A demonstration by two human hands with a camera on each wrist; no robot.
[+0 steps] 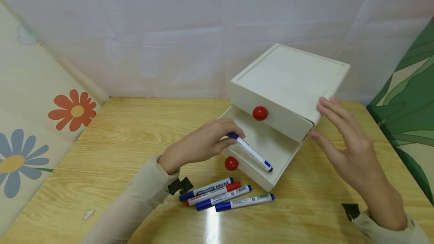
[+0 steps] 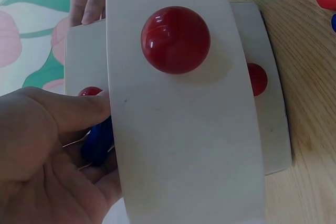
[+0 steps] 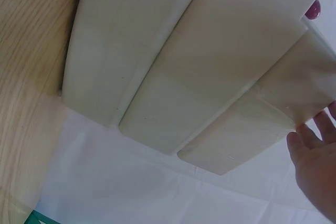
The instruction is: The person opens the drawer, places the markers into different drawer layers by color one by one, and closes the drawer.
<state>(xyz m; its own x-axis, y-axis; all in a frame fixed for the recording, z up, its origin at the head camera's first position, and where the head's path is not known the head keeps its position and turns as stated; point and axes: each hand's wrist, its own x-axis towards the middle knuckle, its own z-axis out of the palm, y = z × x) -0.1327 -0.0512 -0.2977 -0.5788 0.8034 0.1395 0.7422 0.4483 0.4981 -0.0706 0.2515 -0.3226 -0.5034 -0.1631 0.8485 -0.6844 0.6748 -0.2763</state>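
Observation:
A white drawer box [image 1: 291, 82] with red knobs stands at an angle on the table, its middle drawer [image 1: 251, 174] pulled out. My left hand [image 1: 207, 138] pinches a blue-capped whiteboard marker [image 1: 252, 151] by its cap end over that drawer, the other end slanting down toward the near right corner. The left wrist view has the drawer front [image 2: 184, 140] close up, with the blue cap [image 2: 97, 142] between thumb and fingers. My right hand [image 1: 352, 146] rests its fingertips on the box's right side near the top drawer; in the right wrist view they touch the upper tier's edge.
In front of the drawer lie several whiteboard markers side by side, among them a red one [image 1: 213, 194] and a blue one [image 1: 244, 202]. A small white scrap [image 1: 88, 214] is at the table's left. A pale cloth [image 1: 162, 48] hangs behind the table.

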